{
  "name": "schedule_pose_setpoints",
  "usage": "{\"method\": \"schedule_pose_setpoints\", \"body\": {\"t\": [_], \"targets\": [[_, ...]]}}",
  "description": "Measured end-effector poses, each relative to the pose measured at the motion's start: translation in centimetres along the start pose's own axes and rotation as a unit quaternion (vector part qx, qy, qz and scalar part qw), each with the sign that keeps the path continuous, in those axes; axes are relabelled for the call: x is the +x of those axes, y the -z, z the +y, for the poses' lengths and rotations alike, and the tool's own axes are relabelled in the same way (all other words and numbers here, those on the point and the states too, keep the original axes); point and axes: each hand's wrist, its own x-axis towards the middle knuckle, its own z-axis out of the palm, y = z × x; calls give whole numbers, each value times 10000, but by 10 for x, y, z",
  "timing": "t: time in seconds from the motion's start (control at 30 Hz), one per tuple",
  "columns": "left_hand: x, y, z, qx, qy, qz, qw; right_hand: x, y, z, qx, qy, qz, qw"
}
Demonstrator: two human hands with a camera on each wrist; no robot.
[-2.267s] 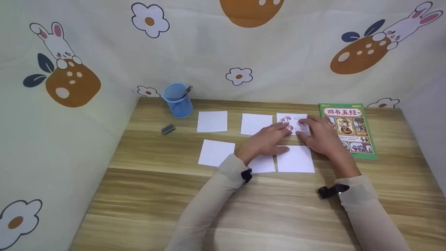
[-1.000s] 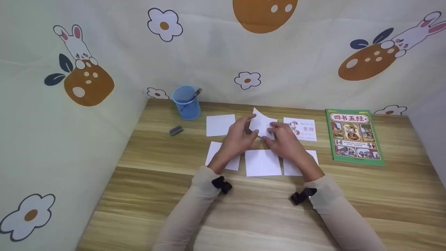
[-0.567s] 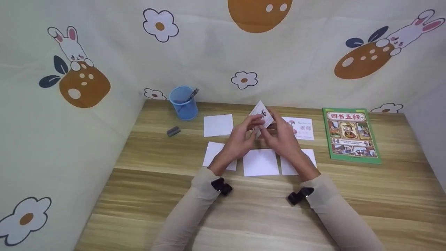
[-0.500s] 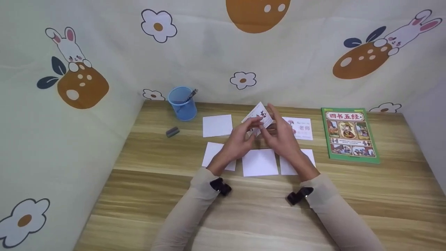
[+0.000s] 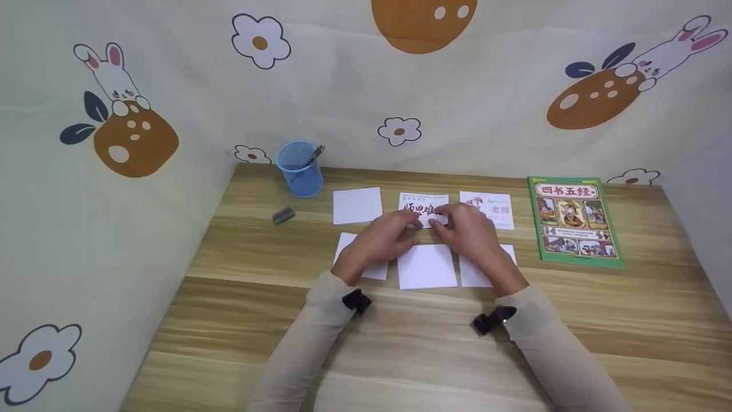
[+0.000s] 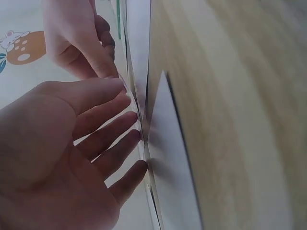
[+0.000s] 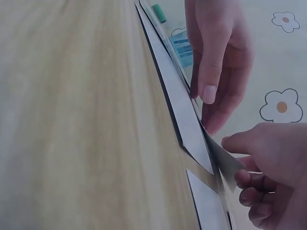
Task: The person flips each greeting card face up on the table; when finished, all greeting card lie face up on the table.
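Note:
A printed card (image 5: 414,201) with dark red Chinese characters lies face up, or nearly flat, in the middle of the back row. My right hand (image 5: 472,232) pinches its near right part; in the right wrist view the card's corner tilts up between thumb and fingers. From the other side my left hand (image 5: 377,243) touches the card with loosely extended fingertips (image 6: 136,136). Right of it lies a second face-up card (image 5: 500,200) with pink flowers. A blank white card (image 5: 357,206) is at the back left. More blank cards form the front row, including a middle one (image 5: 428,268).
A blue pen cup (image 5: 303,174) with pens stands at the back left, a small dark grey block (image 5: 283,216) in front of it. On the right lies a green-bordered book (image 5: 575,223). Patterned cloth (image 5: 331,103) rises behind the wooden table (image 5: 423,355).
Both hands moved from the right-hand card to the middle back card. They lifted it and turned it from its blank side to its printed side, then lowered it to the table.

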Motion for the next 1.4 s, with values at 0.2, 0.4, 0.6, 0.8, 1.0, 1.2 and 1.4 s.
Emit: {"method": "schedule_pose_setpoints", "body": {"t": [0.2, 0.4, 0.6, 0.8, 1.0, 1.2, 1.4], "targets": [[-1, 0, 2, 189, 6, -39, 9998, -2, -2, 1, -112, 59, -31, 9999], [-2, -1, 3, 108, 133, -135, 9998, -2, -4, 2, -333, 333, 125, 9988], [-4, 2, 4, -34, 48, -153, 9999, -3, -3, 2, -333, 313, -33, 9989], [-11, 11, -3, -161, -114, 198, 9996, -1, -2, 2, -177, 116, -205, 9996], [-31, 26, -24, -208, -67, 759, 9969, 0, -2, 4, -158, 111, -205, 9996], [-56, 42, -51, -421, 477, 1013, 9928, 1, -3, 5, -142, 170, -56, 9997], [-77, 52, -76, -560, 859, 1245, 9869, 4, -9, -9, 218, 541, 62, 9983]]}}
